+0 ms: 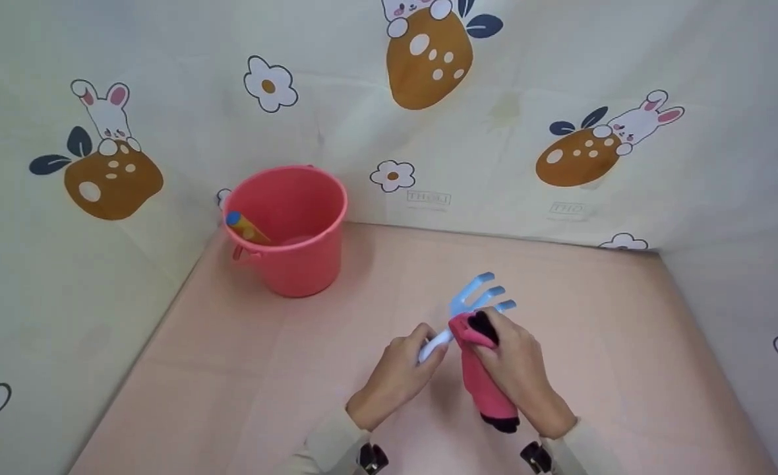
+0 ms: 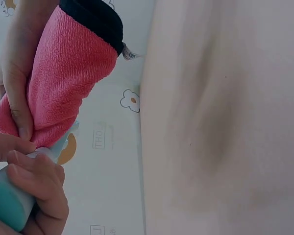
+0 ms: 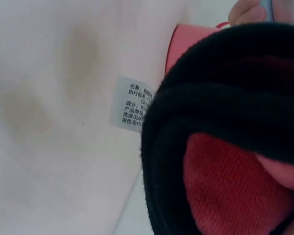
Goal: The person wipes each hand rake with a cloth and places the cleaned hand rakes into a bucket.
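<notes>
My left hand (image 1: pixel 395 369) grips the pale handle of a small blue hand rake (image 1: pixel 469 298), whose three bent tines point up and away to the right. In the left wrist view, the handle's end (image 2: pixel 9 203) is turquoise and the fingers curl round it. A pink-red towel (image 1: pixel 484 389) with black edging is bunched in my right hand (image 1: pixel 521 363). The towel overlaps the rake where handle and tines meet, hiding that part. Its loose end hangs down toward me, and in the right wrist view a printed white label (image 3: pixel 131 105) sticks out from it.
A pink-red bucket (image 1: pixel 303 270) stands at the back left of the pale pink tabletop (image 1: pixel 283 382). Inside it leans a yellow thing with a blue end (image 1: pixel 248 227). Cloth walls (image 1: pixel 336 132) printed with rabbits and flowers enclose the back and sides.
</notes>
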The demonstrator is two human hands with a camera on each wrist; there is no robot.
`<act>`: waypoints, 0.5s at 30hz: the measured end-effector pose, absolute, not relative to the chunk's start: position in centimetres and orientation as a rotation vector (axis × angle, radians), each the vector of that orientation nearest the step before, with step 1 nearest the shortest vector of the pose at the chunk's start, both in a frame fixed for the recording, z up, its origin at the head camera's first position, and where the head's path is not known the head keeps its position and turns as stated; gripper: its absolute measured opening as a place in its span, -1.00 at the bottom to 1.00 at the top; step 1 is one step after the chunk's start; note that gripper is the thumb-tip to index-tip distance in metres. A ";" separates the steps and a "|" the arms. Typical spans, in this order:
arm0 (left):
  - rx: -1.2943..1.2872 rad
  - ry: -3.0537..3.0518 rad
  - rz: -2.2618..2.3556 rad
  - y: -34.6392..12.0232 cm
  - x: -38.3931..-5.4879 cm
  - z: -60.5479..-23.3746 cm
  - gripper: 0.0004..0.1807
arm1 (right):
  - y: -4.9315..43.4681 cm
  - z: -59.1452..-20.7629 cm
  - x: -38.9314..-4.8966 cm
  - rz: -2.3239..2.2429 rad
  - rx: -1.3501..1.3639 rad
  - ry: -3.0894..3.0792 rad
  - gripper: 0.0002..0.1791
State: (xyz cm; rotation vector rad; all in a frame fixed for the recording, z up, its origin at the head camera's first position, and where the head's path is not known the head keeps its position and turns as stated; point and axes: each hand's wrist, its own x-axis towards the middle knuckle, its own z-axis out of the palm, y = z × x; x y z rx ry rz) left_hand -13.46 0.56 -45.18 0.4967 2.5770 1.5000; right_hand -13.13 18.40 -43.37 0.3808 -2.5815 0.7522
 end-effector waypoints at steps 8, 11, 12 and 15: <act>0.554 2.601 1.502 0.7 -13.2 -45.2 -0.76 | 18.9 -43.5 -13.5 0.745 0.364 -2.623 -0.68; 0.576 2.615 1.491 0.7 -13.1 -45.2 -0.76 | 19.2 -43.6 -13.7 0.734 0.373 -2.627 -0.66; 0.585 2.623 1.488 0.7 -13.1 -45.3 -0.76 | 19.4 -43.6 -13.7 0.731 0.370 -2.629 -0.65; 0.610 2.643 1.480 0.7 -13.0 -45.3 -0.77 | 19.7 -43.7 -13.9 0.720 0.363 -2.634 -0.64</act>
